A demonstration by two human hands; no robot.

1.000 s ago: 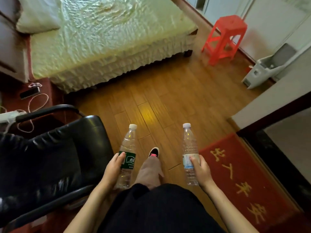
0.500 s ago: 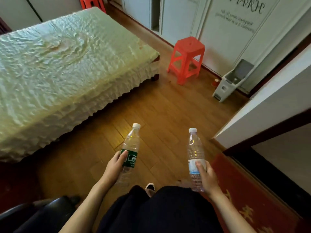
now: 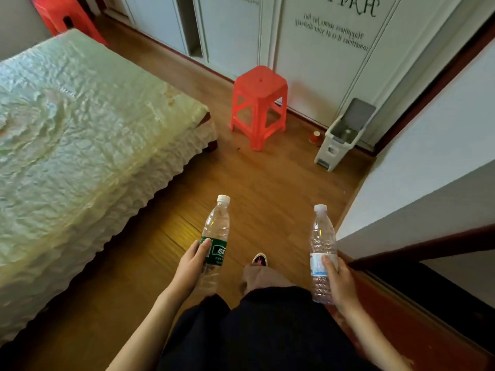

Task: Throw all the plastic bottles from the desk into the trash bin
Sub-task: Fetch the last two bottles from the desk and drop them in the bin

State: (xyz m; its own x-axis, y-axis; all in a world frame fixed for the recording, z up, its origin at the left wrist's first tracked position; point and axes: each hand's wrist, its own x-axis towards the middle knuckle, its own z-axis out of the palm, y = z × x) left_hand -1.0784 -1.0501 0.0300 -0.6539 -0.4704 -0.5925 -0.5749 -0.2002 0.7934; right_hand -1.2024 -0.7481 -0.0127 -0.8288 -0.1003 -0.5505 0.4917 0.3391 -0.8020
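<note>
My left hand [image 3: 190, 266] grips a clear plastic bottle with a green label [image 3: 216, 231], held upright with its white cap on. In my right hand [image 3: 339, 283] is a second clear bottle with a blue-white label [image 3: 322, 245], also upright and capped. A white trash bin [image 3: 338, 144] with its grey lid raised stands on the floor ahead to the right, against the white wardrobe. One bottle lies inside the bin. Both hands are well short of the bin, over the wooden floor.
A bed with a pale green cover [image 3: 80, 145] fills the left. A red plastic stool [image 3: 259, 105] stands ahead, left of the bin, and a small red cup [image 3: 316, 137] sits between them. A white wall corner [image 3: 417, 188] and red mat [image 3: 401, 325] lie right.
The view has swung right and forward: the black chair has left the frame, and the stool and bin have come closer. Both hands keep the same hold on their bottles.
</note>
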